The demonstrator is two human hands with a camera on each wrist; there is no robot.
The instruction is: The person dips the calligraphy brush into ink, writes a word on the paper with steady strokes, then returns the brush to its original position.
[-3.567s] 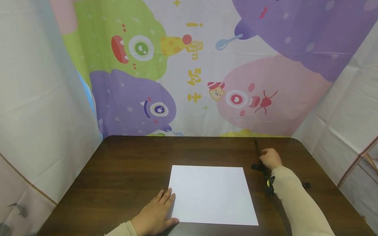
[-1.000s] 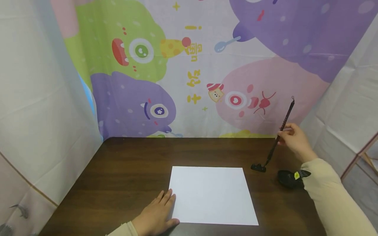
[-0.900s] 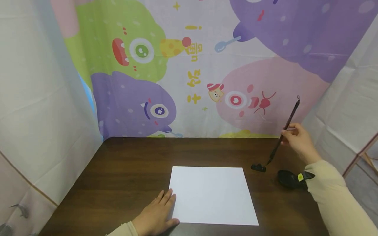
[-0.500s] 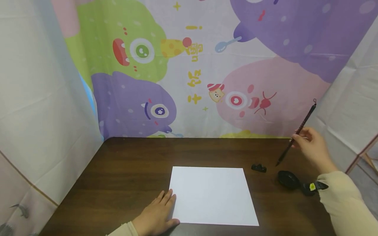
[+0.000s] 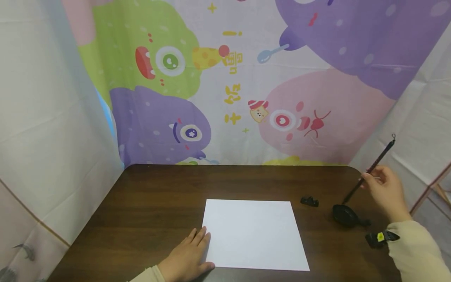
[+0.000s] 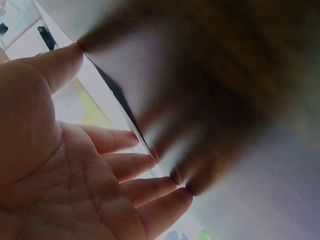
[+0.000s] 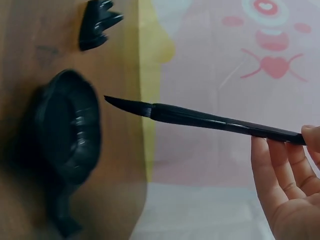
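My right hand (image 5: 387,192) pinches a dark calligraphy brush (image 5: 381,156) by its handle, thumb on one side and fingers on the other. The brush slants down to the left, its pointed bristle tip near the far rim of a black ink dish (image 5: 346,216). In the right wrist view the dark tip stands apart from the dish, which has a short handle. Left of the dish sits a small black brush rest (image 5: 309,201). With fingers spread, my left hand (image 5: 184,254) rests on the left edge of a blank white sheet of paper (image 5: 255,235).
The dark wooden table (image 5: 151,203) carries the paper at its middle front. Behind it hangs a cloth (image 5: 232,145) printed with cartoon monsters, and pale cloth walls stand at both sides. A black strap-mounted camera (image 5: 378,238) sits at my right wrist.
The right hand has picked the brush up from the rest and carried it right and nearer to me, over toward the ink dish. The left hand and paper have stayed put.
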